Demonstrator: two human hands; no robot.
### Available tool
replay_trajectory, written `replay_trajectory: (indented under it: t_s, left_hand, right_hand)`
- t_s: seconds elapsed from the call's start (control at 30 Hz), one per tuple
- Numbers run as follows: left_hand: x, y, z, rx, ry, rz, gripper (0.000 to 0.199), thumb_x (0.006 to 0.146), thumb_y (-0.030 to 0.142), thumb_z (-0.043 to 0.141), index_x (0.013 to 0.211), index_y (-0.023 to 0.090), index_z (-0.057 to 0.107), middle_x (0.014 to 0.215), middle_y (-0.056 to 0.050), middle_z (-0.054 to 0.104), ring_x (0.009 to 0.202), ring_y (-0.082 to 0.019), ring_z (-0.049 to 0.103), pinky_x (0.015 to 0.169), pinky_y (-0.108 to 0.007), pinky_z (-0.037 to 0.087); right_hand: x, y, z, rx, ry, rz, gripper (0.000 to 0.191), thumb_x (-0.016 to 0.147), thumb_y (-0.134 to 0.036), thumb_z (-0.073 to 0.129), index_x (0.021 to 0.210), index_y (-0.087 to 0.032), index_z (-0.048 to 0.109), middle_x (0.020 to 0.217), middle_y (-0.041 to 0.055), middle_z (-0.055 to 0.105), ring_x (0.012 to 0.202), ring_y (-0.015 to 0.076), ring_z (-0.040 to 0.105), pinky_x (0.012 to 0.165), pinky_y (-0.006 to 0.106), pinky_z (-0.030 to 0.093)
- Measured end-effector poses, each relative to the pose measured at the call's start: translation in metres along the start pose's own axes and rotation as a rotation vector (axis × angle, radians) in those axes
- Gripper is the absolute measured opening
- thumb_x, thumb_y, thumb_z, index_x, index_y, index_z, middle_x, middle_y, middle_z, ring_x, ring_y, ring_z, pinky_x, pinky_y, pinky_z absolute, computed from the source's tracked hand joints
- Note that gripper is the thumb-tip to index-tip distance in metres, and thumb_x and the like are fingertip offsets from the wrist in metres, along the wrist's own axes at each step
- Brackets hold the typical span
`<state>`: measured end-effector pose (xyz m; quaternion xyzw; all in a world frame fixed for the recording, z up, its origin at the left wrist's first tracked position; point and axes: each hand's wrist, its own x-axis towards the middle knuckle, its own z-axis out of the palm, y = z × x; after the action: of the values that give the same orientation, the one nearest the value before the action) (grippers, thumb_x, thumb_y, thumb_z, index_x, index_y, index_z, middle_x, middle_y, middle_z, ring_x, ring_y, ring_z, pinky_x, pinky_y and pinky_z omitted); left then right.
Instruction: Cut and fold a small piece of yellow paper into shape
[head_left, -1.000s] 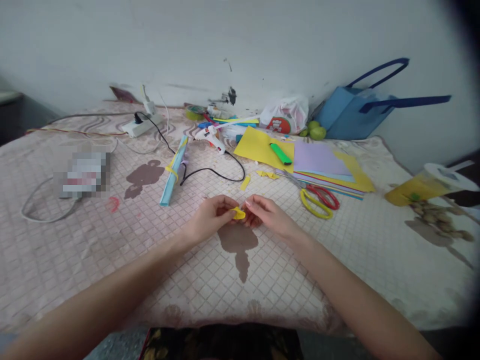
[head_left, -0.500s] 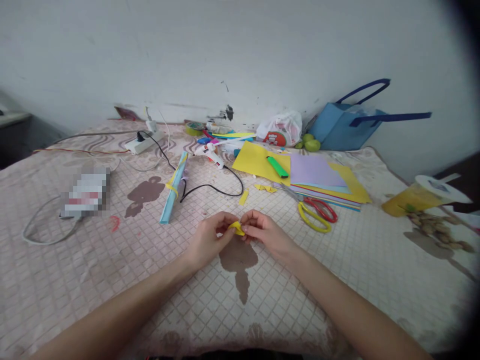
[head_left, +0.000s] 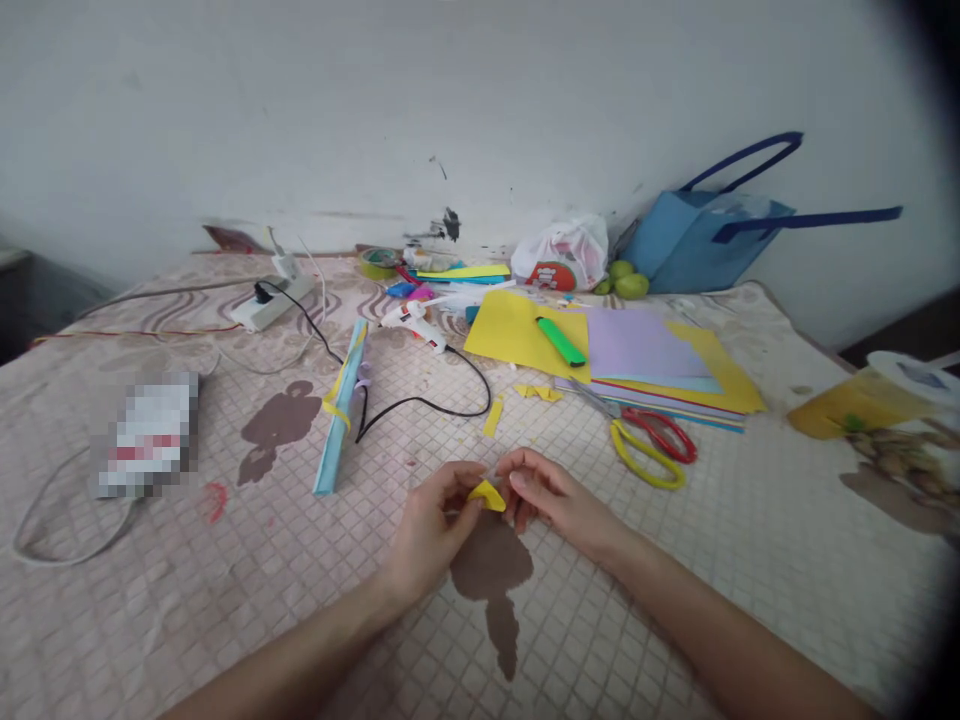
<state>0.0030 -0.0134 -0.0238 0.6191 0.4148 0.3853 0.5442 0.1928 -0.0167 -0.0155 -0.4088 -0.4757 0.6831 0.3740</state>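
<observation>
A small folded piece of yellow paper [head_left: 488,495] is pinched between the thumb and fingers of my left hand [head_left: 439,515]. Close on its right side is my right hand [head_left: 559,500], its fingers loosely bent and slightly apart, with nothing visible in them. Beyond the hands lie a yellow paper strip [head_left: 493,416] and some small folded yellow paper pieces [head_left: 538,392]. Scissors [head_left: 649,455] with red and yellow handles rest to the right. On the left lies a folded light-blue paper strip [head_left: 335,435] with a yellow strip wound about it.
A white glue gun [head_left: 420,325] with a black cord lies at mid-table. Behind the scissors, a green utility knife [head_left: 560,342] rests on coloured paper sheets [head_left: 645,345]. A power strip [head_left: 274,303] stands back left, a drink cup [head_left: 840,400] far right, a blue bag [head_left: 697,245] by the wall.
My right fingers have let go of the yellow paper and moved slightly away; my left hand still holds it, showing more of its folded shape. The camera view has shifted a little.
</observation>
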Motion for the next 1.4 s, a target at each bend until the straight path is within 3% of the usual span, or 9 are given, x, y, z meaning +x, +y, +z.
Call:
replay_trajectory:
  t_s: [0.2,0.4,0.63,0.8,1.0,1.1,1.23,1.3,1.4]
  left_hand:
    - [0.003,-0.001,0.001,-0.034,0.013,-0.043,0.024,0.085,0.023,0.055,0.109,0.02,0.053,0.094,-0.006,0.066,0.088,-0.018,0.065,0.08,-0.033,0.053]
    - [0.004,0.005,0.007,0.005,0.031,-0.01,0.024,0.084,0.022,0.056,0.108,0.02,0.054,0.099,-0.006,0.067,0.088,-0.018,0.066,0.079,-0.033,0.053]
    - [0.006,0.007,0.004,-0.148,-0.095,0.018,0.036,0.074,0.025,0.07,0.107,0.017,0.056,0.107,-0.01,0.065,0.095,-0.02,0.065,0.084,-0.035,0.053]
    - [0.011,0.004,0.001,-0.218,-0.05,-0.078,0.021,0.08,0.024,0.063,0.097,0.014,0.059,0.094,-0.009,0.068,0.086,-0.017,0.066,0.08,-0.032,0.053]
    - [0.014,0.004,-0.002,-0.374,-0.072,-0.17,0.029,0.074,0.022,0.07,0.098,0.014,0.056,0.085,-0.006,0.069,0.076,-0.016,0.067,0.073,-0.03,0.053]
    - [0.012,0.005,-0.001,-0.29,0.005,-0.157,0.03,0.074,0.025,0.07,0.097,0.016,0.054,0.087,-0.005,0.068,0.077,-0.016,0.067,0.073,-0.03,0.053]
    - [0.008,0.008,0.001,-0.172,0.032,-0.129,0.024,0.078,0.035,0.066,0.082,0.017,0.051,0.068,0.0,0.062,0.063,-0.013,0.062,0.061,-0.026,0.051]
    - [0.007,0.01,0.002,-0.155,-0.049,-0.14,0.023,0.081,0.037,0.062,0.081,0.016,0.053,0.066,-0.001,0.063,0.06,-0.012,0.06,0.061,-0.026,0.05]
    - [0.008,0.014,0.002,-0.183,-0.049,-0.116,0.024,0.082,0.038,0.061,0.085,0.014,0.057,0.072,-0.003,0.066,0.07,-0.013,0.063,0.069,-0.026,0.051]
  right_hand:
    - [0.001,-0.003,0.005,-0.022,0.032,0.007,0.032,0.082,-0.048,0.06,0.095,-0.02,0.053,0.074,-0.0011,0.057,0.064,0.0119,0.06,0.052,0.023,0.049]
    - [-0.001,-0.001,0.012,-0.037,0.121,-0.018,0.024,0.079,-0.037,0.065,0.09,-0.019,0.053,0.072,-0.0018,0.057,0.062,0.0107,0.058,0.051,0.022,0.047]
    - [0.001,0.0,0.011,-0.076,0.188,-0.075,0.018,0.076,-0.029,0.064,0.086,-0.02,0.051,0.07,-0.0037,0.056,0.057,0.009,0.054,0.053,0.024,0.046]
    - [0.001,0.0,0.009,-0.159,0.216,-0.117,0.018,0.078,-0.027,0.063,0.09,-0.021,0.051,0.072,-0.003,0.057,0.06,0.0098,0.054,0.056,0.025,0.046]
    - [0.002,0.003,0.006,-0.2,0.191,-0.158,0.017,0.081,-0.03,0.063,0.092,-0.021,0.053,0.073,-0.0018,0.06,0.064,0.0118,0.057,0.058,0.026,0.048]
    - [0.001,0.005,0.005,-0.366,0.251,-0.262,0.013,0.083,-0.028,0.06,0.093,-0.022,0.056,0.078,0.0007,0.062,0.071,0.0142,0.06,0.063,0.028,0.05]
    - [-0.004,0.004,0.006,-0.774,0.387,-0.542,0.008,0.087,-0.022,0.055,0.093,-0.024,0.058,0.087,0.0035,0.065,0.078,0.0171,0.061,0.073,0.033,0.05]
    - [-0.006,0.003,0.007,-0.918,0.379,-0.682,0.012,0.088,-0.018,0.052,0.095,-0.025,0.059,0.087,0.0041,0.064,0.081,0.0179,0.06,0.074,0.034,0.05]
    - [-0.007,0.002,0.008,-1.034,0.309,-0.815,0.018,0.089,-0.013,0.048,0.097,-0.025,0.06,0.088,0.0055,0.063,0.084,0.0187,0.058,0.074,0.035,0.05]
